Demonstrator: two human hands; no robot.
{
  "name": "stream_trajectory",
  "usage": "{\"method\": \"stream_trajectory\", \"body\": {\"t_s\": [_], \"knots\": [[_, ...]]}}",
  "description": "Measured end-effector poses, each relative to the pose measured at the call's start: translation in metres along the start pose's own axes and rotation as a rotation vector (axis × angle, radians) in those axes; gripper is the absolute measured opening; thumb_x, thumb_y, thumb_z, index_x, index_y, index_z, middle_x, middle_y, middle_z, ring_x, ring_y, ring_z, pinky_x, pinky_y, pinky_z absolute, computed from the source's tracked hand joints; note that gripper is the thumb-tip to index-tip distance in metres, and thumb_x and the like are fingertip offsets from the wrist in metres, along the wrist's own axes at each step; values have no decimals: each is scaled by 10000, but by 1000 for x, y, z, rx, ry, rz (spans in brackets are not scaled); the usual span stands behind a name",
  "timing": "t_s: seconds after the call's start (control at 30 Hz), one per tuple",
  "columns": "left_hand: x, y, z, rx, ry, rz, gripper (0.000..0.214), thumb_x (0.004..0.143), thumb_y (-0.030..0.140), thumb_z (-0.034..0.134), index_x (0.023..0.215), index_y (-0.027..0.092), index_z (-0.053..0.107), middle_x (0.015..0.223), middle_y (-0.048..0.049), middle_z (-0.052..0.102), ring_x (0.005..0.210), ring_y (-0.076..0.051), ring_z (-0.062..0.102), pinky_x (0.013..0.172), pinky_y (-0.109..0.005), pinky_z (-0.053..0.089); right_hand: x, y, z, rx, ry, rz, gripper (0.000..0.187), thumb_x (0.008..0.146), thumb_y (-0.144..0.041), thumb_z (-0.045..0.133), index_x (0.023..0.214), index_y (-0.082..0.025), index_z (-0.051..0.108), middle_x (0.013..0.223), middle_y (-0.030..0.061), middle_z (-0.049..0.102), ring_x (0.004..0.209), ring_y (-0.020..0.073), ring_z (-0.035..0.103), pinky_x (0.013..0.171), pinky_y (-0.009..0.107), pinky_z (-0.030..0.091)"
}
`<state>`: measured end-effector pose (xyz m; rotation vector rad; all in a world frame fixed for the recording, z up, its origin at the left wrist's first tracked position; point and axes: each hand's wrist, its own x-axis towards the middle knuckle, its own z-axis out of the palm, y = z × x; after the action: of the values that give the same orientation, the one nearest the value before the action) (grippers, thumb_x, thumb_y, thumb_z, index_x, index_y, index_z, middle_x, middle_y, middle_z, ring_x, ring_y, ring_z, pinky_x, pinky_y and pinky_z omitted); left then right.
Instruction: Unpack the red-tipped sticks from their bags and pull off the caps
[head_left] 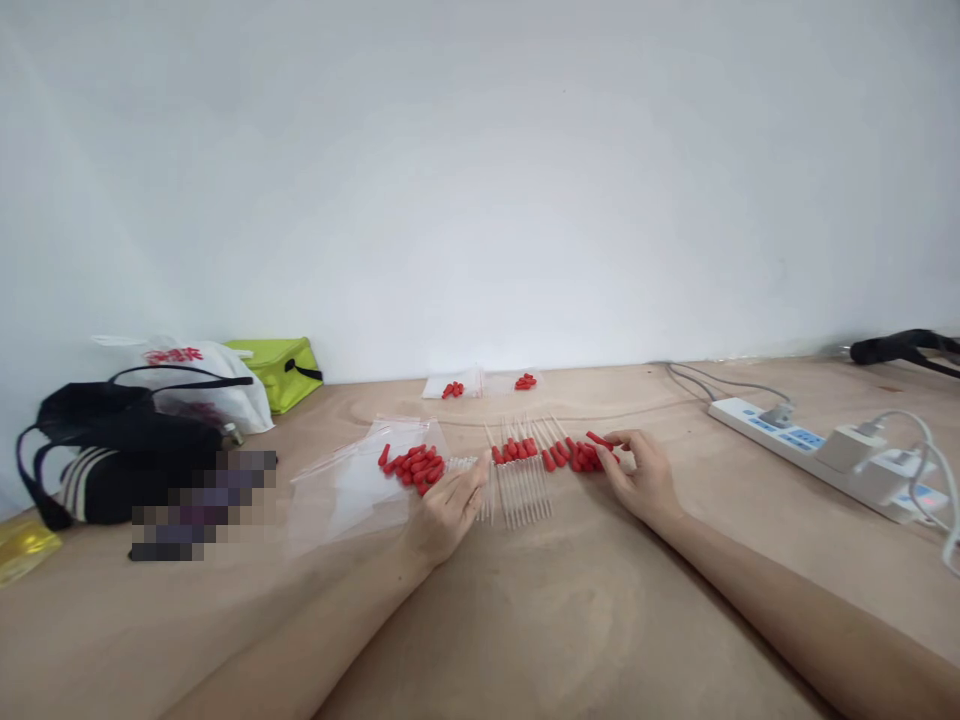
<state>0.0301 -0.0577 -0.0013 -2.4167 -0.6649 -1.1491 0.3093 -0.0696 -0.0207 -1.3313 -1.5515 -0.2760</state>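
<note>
A row of clear glass droppers with red rubber bulbs (525,460) lies on the wooden table (570,620) between my hands. My left hand (450,510) rests at the row's left end, fingers curled against the glass tubes. My right hand (641,478) sits at the right end, its fingertips pinching a red bulb (598,440). A loose heap of red bulbs (414,467) lies on a clear plastic bag (352,485) just left of my left hand.
Two small clear bags with a few red bulbs (452,388) (525,381) lie by the wall. A black bag (112,440), a white plastic bag (202,385) and a green pouch (281,368) stand at the left. A white power strip (817,450) with plugs lies at the right.
</note>
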Motion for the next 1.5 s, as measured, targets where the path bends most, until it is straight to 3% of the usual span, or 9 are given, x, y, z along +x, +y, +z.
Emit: {"method": "stream_trajectory", "body": {"t_s": [0.2, 0.43, 0.63, 0.87, 1.0, 1.17, 1.3, 1.37, 1.5], "knots": [[-2, -2, 4, -41, -72, 71, 347, 825, 78, 417, 1159, 160, 459, 812, -35, 655, 754, -138, 607, 696, -253, 510, 0, -2, -18, -107, -97, -70, 205, 766, -383, 495, 745, -202, 589, 735, 24, 631, 745, 175, 530, 737, 324, 299], [-2, -3, 2, -194, -184, 29, 306, 811, 244, 504, 1086, 111, 523, 855, -84, 649, 807, -163, 602, 721, -282, 519, 6, 22, -27, -130, -17, 259, 290, 716, -476, 499, 740, -202, 589, 750, 39, 643, 728, 206, 521, 710, 337, 299], [-1, -4, 0, -250, -237, -12, 380, 798, 359, 526, 1096, 124, 530, 941, -96, 642, 883, -184, 587, 775, -322, 507, 5, 23, -20, -234, -122, 351, 317, 711, -502, 478, 725, -213, 607, 741, 34, 643, 753, 223, 527, 765, 397, 277], [0, -4, 0, -194, -226, -27, 325, 782, 323, 555, 1055, 146, 565, 945, -78, 648, 901, -198, 563, 783, -347, 478, 15, 22, -8, -289, -286, 537, 310, 721, -483, 457, 698, -214, 609, 718, 33, 645, 789, 233, 548, 730, 370, 293], [1, -3, -3, -135, -240, -36, 292, 769, 321, 567, 1021, 175, 590, 953, -56, 653, 911, -204, 551, 809, -375, 434, 15, 25, -7, -227, -236, 607, 312, 747, -459, 427, 772, -205, 606, 737, 37, 649, 755, 215, 562, 712, 353, 297], [3, -1, -7, -88, -234, -60, 295, 746, 363, 585, 990, 200, 608, 956, -41, 656, 908, -209, 546, 852, -411, 363, 20, 23, -8, -222, -178, 439, 324, 756, -450, 402, 785, -198, 603, 809, 53, 648, 816, 225, 534, 762, 390, 273], [4, 1, -8, -49, -227, -75, 295, 746, 390, 576, 981, 216, 611, 958, -41, 657, 921, -215, 546, 887, -439, 307, 42, 6, -1, -332, -404, 357, 285, 755, -412, 418, 730, -216, 622, 868, 56, 643, 917, 245, 499, 811, 430, 252], [4, 1, -9, -33, -224, -85, 282, 750, 396, 569, 965, 218, 616, 955, -43, 658, 919, -216, 547, 901, -450, 284, 57, -4, 7, -405, -607, 423, 247, 731, -404, 459, 736, -230, 634, 906, 61, 636, 968, 257, 485, 823, 447, 254], [3, 2, -9, -20, -214, -93, 274, 755, 400, 563, 949, 216, 621, 952, -43, 657, 918, -215, 548, 930, -470, 240, 80, -14, 30, -440, -721, 534, 232, 640, -411, 566, 651, -190, 636, 783, 102, 645, 871, 297, 542, 787, 500, 284]]}}
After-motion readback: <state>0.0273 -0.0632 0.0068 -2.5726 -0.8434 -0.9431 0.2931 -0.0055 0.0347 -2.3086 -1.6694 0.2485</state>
